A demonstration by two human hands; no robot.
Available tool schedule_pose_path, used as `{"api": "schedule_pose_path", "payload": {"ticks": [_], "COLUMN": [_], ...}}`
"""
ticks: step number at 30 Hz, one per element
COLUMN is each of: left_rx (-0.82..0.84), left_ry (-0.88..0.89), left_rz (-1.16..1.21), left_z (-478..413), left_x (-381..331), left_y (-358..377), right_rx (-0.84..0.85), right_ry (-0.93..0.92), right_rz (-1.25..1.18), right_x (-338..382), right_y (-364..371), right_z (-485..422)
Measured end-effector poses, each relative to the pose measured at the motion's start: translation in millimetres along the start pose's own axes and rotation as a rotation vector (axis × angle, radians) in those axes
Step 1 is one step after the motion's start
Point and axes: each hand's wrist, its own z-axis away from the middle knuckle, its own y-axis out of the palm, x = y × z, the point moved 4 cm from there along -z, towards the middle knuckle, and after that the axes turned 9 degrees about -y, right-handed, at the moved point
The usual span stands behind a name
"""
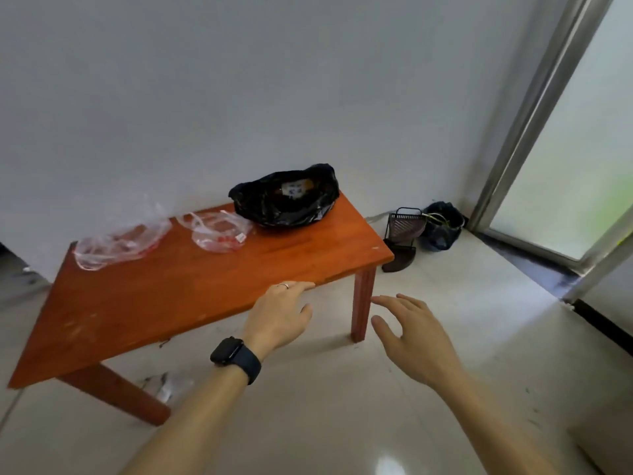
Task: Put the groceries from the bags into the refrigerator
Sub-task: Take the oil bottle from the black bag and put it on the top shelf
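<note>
A black plastic bag (286, 198) sits open at the far right corner of a low orange wooden table (191, 286), with a labelled package showing inside. Two clear plastic bags with red print lie to its left, one in the middle (219, 231) and one flattened near the wall (120, 240). My left hand (279, 315), with a ring and a black watch on the wrist, hovers over the table's near edge, fingers relaxed and holding nothing. My right hand (409, 332) is spread open in the air beside the table's right leg. No refrigerator is in view.
A dark dustpan (402, 238) and a dark filled bag (442, 228) stand on the floor in the far right corner. A frosted glass door with a metal frame (527, 132) fills the right side. Pale glossy tiles cover the floor; crumpled litter (168, 385) lies under the table.
</note>
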Motion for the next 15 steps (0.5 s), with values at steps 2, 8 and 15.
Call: {"api": "schedule_pose_path", "payload": {"ticks": [2, 8, 15], "left_rx": [-0.004, -0.015, -0.057], "left_ry": [-0.024, -0.065, -0.097], "left_rz": [0.007, -0.021, -0.052], "left_z": [-17.4, -103.0, -227.1], "left_x": [22.1, 68.8, 94.8], "left_y": [-8.3, -34.4, -72.0], "right_rx": [0.024, 0.045, 0.058], "right_ry": [-0.024, -0.072, -0.100], "right_rz": [-0.007, -0.025, -0.073], "right_x": [9.3, 9.5, -6.7], "right_y": [12.4, 42.9, 55.6], "right_z": [-29.2, -132.3, -266.4]}}
